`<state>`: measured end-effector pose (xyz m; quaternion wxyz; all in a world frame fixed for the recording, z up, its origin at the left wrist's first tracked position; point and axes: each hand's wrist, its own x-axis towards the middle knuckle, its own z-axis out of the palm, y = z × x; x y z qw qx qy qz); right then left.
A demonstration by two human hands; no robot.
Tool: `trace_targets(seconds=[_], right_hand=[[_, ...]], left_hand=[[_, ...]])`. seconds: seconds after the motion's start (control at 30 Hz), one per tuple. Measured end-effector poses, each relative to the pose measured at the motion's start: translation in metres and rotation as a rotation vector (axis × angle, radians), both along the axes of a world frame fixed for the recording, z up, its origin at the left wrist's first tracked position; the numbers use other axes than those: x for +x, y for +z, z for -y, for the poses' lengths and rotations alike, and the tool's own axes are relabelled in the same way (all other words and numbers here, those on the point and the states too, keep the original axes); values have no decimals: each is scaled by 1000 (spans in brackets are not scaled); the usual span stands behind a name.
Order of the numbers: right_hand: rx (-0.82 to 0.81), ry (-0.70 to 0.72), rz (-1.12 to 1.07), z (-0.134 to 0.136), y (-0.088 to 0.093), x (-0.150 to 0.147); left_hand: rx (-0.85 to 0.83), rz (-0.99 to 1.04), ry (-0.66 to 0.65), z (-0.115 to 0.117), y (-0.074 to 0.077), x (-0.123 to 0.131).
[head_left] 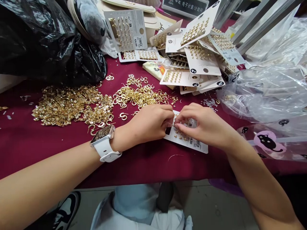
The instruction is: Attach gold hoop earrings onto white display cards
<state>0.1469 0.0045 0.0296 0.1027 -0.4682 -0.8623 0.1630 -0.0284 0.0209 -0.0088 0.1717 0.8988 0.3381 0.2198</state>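
Observation:
An earring card [201,147] with rows of small gold earrings lies flat on the table, partly covered by my hands. My left hand [150,123], with a white-strapped watch [105,143] on its wrist, is closed at the card's left edge, its fingertips mostly hidden. Over the card, my right hand [201,124] is closed in a pinch, thumb and index finger meeting close to the left fingertips. Whatever is between the fingers of either hand is too small or hidden to make out. Loose gold hook-shaped earrings [137,95] lie just beyond my left hand.
A larger heap of gold studs [69,105] lies at the left, below a black plastic bag [52,41]. Filled earring cards [203,60] are stacked untidily at the back. Clear plastic bags [268,92] crowd the right side. The table's front edge [144,183] runs below my forearms.

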Motion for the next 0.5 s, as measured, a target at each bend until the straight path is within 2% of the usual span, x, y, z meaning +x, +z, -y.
trace_targets(seconds=[0.27, 0.5], right_hand=[[34, 46, 6, 1, -2, 0], [58, 12, -6, 3, 2, 2]], left_hand=[[9, 5, -7, -1, -1, 0], [10, 3, -8, 0, -1, 0]])
